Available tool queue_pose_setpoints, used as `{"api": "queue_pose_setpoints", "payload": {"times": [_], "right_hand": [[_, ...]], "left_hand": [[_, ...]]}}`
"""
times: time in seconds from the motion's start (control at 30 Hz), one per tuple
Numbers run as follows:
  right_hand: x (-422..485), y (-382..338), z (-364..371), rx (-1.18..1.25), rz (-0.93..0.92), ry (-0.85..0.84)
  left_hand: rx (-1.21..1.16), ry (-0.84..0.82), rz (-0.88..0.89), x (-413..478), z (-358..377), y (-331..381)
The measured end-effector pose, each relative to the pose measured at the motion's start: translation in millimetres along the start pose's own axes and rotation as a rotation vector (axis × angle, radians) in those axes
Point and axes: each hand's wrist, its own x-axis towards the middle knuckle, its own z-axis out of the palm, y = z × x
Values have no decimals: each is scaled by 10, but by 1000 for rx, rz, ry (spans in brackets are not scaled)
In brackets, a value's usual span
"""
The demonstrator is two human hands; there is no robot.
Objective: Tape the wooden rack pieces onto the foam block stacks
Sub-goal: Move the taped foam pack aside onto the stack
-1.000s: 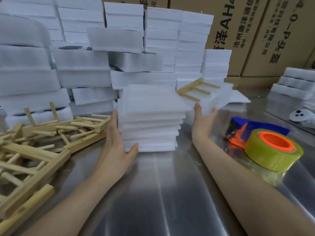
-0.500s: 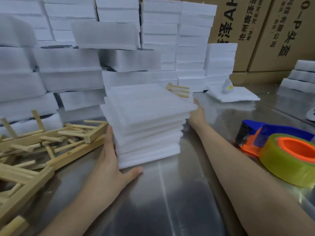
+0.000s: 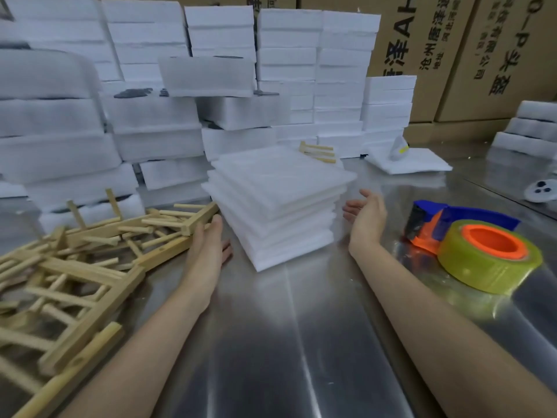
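- Both hands hold nothing: my left hand lies flat with straight fingers close beside the near-left side of the foam stack, and I cannot tell whether it touches. My right hand is cupped loosely, palm toward the stack's right side, with a small gap between them.
- Across the whole near scene runs the steel table, which bears everything below.
- Along the far left and far centre stands a wall of foam blocks. Some look wrapped, but I cannot tell whether those are finished bundles.
- Cardboard cartons rise at the far right.
- On the near left lies a pile of wooden rack pieces, loose and tangled, so I judge that much of the job is left.
- The foam stack sits mid-table between my hands, its sheets slightly fanned. I see no tape on it.
- To the right, well apart from the stack, rests the tape dispenser with its yellow roll, and no hand is on it.
- One rack piece shows at the stack's far edge, mostly hidden. Whether it leans on the foam I cannot tell.
- My reading: this stack is gathered and roughly squared, with a rack piece beside it. The taping has not begun.
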Motion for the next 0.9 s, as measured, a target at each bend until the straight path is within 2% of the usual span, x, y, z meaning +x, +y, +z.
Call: {"api": "queue_pose_setpoints", "payload": {"times": [0.1,0.17,0.27,0.33,0.4,0.47,0.5,0.57,0.63,0.67,0.73,0.8,0.83,0.9], "right_hand": [[-365,-50,-198,-66,-145,-51],[-531,-43,-274,-130,-216,-126],[-652,-71,-331,-187,-253,-176],[-686,-131,-369,-239,-313,-126],[-707,-188,-413,-288,-413,-30],[-748,-249,-431,-254,-521,46],[-759,-281,-433,-221,-591,83],[-748,-342,-459,-205,-794,140],[-725,-391,-491,-345,-1041,113],[-716,-400,-492,-473,-1143,66],[-714,-372,-460,-763,-1238,-47],[-705,-302,-412,-973,-1205,-148],[-681,-268,-391,-1029,-1174,-167],[-585,-208,-368,-1089,-1113,-156]], "left_hand": [[-201,-54,-63,-108,106,22],[-364,-187,-133,-235,299,8],[-426,-355,-238,-460,803,-95],[-411,-437,-336,-617,1139,-126],[-259,-482,-327,-720,1313,-171],[-53,-451,-115,-746,1305,-228],[59,-365,56,-704,1240,-252],[315,-74,458,-550,1019,-220],[443,161,688,-387,793,-137],[447,196,690,-279,706,-126],[465,149,502,-77,624,-140],[547,28,265,51,621,-181],[607,-41,207,89,628,-206],[798,-181,259,124,648,-238]]}}
